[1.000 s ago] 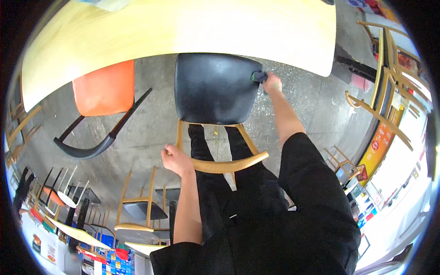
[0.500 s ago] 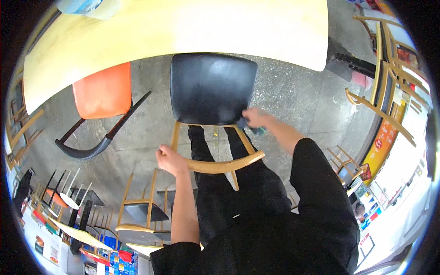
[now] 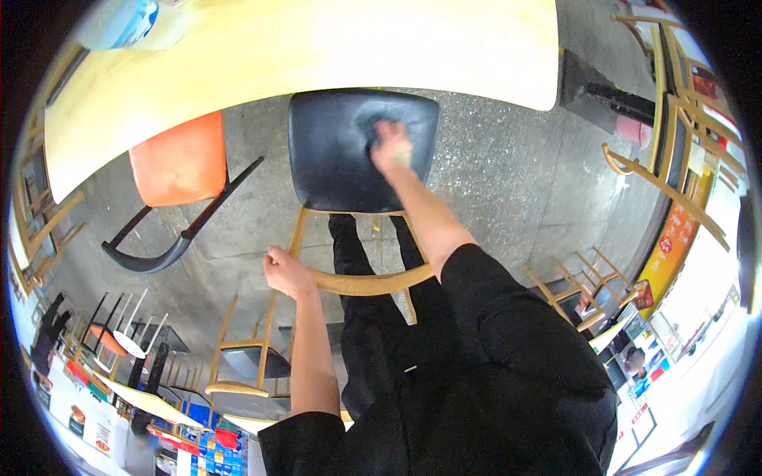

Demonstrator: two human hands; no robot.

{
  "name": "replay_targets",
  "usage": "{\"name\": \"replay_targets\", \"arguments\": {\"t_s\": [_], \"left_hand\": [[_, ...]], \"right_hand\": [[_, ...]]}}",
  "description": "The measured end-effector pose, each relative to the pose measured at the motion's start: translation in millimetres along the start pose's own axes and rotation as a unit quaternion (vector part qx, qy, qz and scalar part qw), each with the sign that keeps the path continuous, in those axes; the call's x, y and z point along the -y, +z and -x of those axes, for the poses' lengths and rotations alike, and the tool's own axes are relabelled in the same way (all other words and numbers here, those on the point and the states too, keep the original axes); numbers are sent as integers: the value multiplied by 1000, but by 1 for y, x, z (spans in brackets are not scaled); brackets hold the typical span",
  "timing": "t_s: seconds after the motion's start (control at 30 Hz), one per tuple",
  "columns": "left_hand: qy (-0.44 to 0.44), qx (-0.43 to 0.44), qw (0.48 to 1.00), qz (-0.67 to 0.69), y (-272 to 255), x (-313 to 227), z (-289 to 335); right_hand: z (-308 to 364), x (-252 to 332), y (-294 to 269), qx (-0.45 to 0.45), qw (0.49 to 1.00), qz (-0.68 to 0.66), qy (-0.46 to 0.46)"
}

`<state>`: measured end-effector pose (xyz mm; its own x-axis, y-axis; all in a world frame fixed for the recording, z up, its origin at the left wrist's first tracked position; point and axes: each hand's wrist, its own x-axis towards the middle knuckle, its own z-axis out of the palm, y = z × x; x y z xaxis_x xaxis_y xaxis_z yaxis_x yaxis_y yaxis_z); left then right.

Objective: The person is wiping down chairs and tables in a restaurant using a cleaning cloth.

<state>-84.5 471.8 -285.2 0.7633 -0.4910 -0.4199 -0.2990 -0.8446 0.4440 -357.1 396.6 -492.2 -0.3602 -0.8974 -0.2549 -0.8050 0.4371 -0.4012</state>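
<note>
A chair with a black padded seat (image 3: 329,159) and a curved light-wood backrest (image 3: 365,284) stands in front of me, its far edge by the table. My left hand (image 3: 288,274) is closed around the left end of that backrest. On the right half of the seat, my right hand (image 3: 391,149) presses down a dark cloth (image 3: 368,127), blurred by motion and partly hidden under the fingers. The right forearm reaches over the right end of the backrest.
Ahead is a pale yellow table (image 3: 317,47) with a clear and blue plastic package (image 3: 127,24) at its far left. An orange-seated chair (image 3: 178,159) with black arms stands to the left. Wooden chairs (image 3: 246,361) are behind me, and more wooden furniture (image 3: 671,143) lines the right.
My right hand has moved with the cloth from the seat's near right corner inward and away from me onto the seat. The left hand keeps its hold on the backrest.
</note>
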Motion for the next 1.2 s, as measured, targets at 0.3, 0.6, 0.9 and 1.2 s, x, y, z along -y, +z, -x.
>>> {"name": "replay_targets", "arguments": {"t_s": [0.3,0.6,0.9,1.2], "left_hand": [[12,-25,1000,-13,-4,3,2],[24,-8,1000,-13,-4,11,-6],[7,-6,1000,5,6,14,-6],[2,-13,1000,-5,1,24,-16]], "right_hand": [[48,-35,-37,187,978,71,-57],[-3,-48,-44,-48,938,-28,343],[-20,100,43,14,999,29,7],[81,94,63,174,909,64,-373]]}}
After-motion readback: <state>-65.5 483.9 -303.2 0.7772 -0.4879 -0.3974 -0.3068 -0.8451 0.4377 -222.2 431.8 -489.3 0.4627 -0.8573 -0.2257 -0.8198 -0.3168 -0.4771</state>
